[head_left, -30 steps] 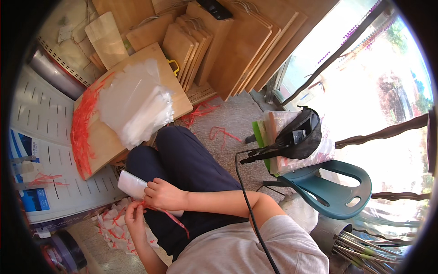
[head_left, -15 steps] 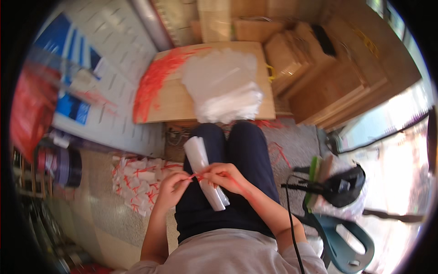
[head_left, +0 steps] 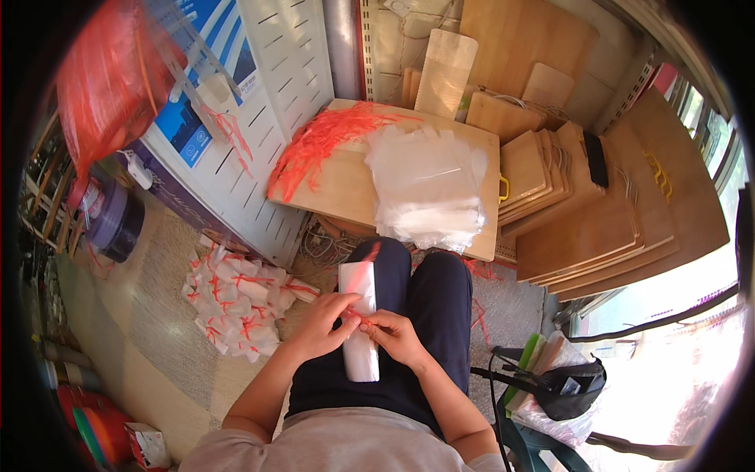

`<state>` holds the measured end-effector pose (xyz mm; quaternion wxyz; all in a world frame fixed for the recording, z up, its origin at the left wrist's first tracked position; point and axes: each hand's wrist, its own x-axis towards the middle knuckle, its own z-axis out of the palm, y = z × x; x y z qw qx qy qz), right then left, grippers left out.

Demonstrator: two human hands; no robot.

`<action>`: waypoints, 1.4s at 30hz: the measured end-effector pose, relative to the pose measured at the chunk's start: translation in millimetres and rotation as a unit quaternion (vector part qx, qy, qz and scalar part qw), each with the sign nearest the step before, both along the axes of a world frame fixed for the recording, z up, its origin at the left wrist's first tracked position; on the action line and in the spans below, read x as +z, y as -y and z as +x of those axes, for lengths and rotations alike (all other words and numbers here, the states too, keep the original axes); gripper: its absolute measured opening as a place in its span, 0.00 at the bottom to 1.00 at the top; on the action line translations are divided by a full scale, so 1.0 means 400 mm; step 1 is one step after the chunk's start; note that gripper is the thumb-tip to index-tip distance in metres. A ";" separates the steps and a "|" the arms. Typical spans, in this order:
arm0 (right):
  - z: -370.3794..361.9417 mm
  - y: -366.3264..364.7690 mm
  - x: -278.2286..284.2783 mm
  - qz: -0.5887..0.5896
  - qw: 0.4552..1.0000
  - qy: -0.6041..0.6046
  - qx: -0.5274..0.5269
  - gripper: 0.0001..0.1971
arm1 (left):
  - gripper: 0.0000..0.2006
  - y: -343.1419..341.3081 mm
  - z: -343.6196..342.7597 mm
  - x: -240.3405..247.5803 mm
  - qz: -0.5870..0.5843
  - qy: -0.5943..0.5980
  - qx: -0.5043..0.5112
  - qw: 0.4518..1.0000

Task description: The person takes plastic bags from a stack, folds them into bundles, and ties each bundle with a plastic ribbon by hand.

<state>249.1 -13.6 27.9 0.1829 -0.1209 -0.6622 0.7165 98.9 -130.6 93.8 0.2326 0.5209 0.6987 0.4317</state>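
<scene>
A flattened roll of clear-white plastic bags (head_left: 361,365) lies lengthwise on my lap. Around its middle runs a red plastic tie strip (head_left: 363,277), one loose end sticking up past the roll's far end. My left hand (head_left: 322,324) reaches over the roll from the left, fingers pinched on the strip. From the right, my right hand (head_left: 395,337) pinches the strip close by, fingertips almost touching the left ones. The fingers partly hide the crossing of the strip. Beyond my knees, a stack of flat plastic bags (head_left: 429,185) and a heap of red strips (head_left: 326,141) rest on a wooden board (head_left: 330,200).
Tied bag bundles (head_left: 236,303) are piled on the floor at left. Wooden boards (head_left: 582,228) lean at the far right. A black bag (head_left: 574,389) sits on a green chair (head_left: 523,440) beside me. A red plastic bag (head_left: 114,86) hangs at upper left.
My hands have come closer together over the roll; before, the strip was stretched between them. The roll lies straighter along my lap. The whole view has shifted and tilted.
</scene>
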 end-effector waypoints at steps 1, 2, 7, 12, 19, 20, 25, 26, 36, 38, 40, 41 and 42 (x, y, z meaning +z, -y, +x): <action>0.003 -0.002 0.002 -0.059 0.998 0.003 0.016 0.09 | 0.06 0.007 -0.012 0.001 -0.037 -0.074 -0.013 0.996; 0.003 -0.006 0.001 -0.056 0.998 0.006 0.020 0.09 | 0.06 0.014 -0.022 0.001 -0.075 -0.148 -0.026 0.986; 0.013 -0.027 -0.011 -0.233 0.970 0.061 0.026 0.11 | 0.09 0.058 -0.043 0.018 -0.068 0.141 -0.170 0.973; 0.019 -0.042 -0.002 -0.293 0.952 0.063 0.056 0.07 | 0.06 0.029 -0.043 -0.072 -0.068 0.200 -0.090 0.973; 0.026 -0.019 0.018 -0.244 0.967 0.031 0.061 0.03 | 0.08 0.005 0.026 -0.069 -0.032 0.034 -0.056 0.997; 0.027 -0.006 0.022 -0.192 0.981 0.034 0.012 0.03 | 0.08 0.004 0.028 -0.073 -0.030 0.032 -0.057 0.997; 0.012 0.032 0.011 0.357 0.916 0.024 -0.183 0.10 | 0.05 0.005 0.043 -0.086 -0.012 -0.002 -0.031 0.999; 0.009 0.037 0.009 0.359 0.915 0.023 -0.184 0.10 | 0.05 0.006 0.045 -0.089 -0.010 -0.003 -0.031 0.999; 0.021 0.032 0.029 0.497 0.842 0.009 -0.210 0.06 | 0.06 0.009 0.043 -0.109 0.020 0.081 -0.001 0.997; 0.022 0.023 0.043 0.496 0.847 -0.013 -0.192 0.06 | 0.07 0.006 0.028 -0.109 0.006 0.065 -0.027 0.998; 0.030 0.018 0.054 0.508 0.845 0.004 -0.166 0.07 | 0.04 0.011 0.024 -0.100 0.039 -0.002 -0.049 0.998; 0.034 0.016 0.059 0.522 0.841 0.018 -0.140 0.08 | 0.04 0.013 0.021 -0.092 0.034 0.003 -0.049 0.998; 0.036 0.016 0.071 0.532 0.834 0.025 -0.145 0.06 | 0.04 0.012 0.012 -0.077 0.043 -0.069 -0.030 0.996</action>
